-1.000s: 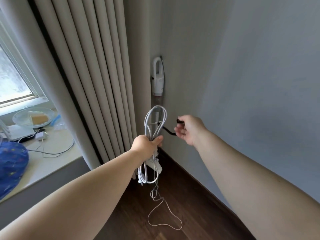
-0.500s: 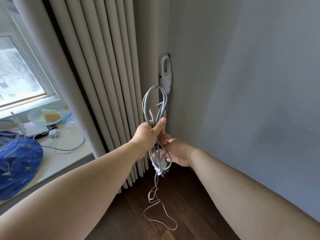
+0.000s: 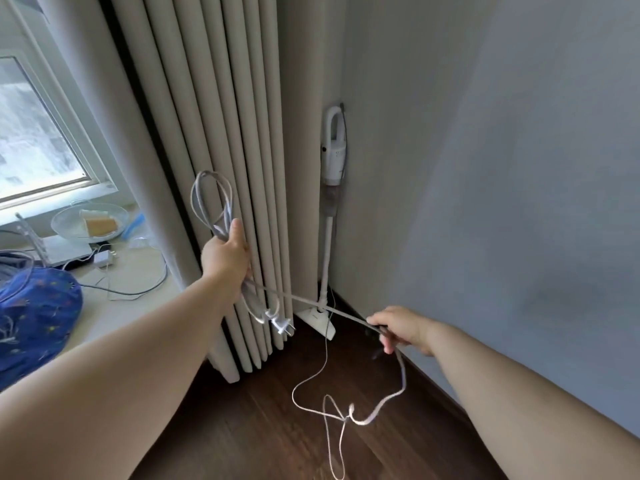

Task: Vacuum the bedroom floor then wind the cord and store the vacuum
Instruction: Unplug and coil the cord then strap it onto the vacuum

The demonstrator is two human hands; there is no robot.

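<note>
Cord (image 3: 304,301) stretched between hands: left hand (image 3: 225,254) grips coil, right hand (image 3: 398,329) pinches strand.

The cord (image 3: 212,199) looks like smooth grey-white plastic, its plug (image 3: 283,327) tipped with bright metal prongs. The vacuum (image 3: 334,150) is glossy white plastic. Dark wood floor (image 3: 263,427) (faintly shiny), matt cloth curtain (image 3: 221,98), matt painted wall (image 3: 502,168).

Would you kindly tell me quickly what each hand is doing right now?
Left hand: grips the coiled bundle of cord.
Right hand: pinches the loose stretch of cord running from the bundle.
</note>
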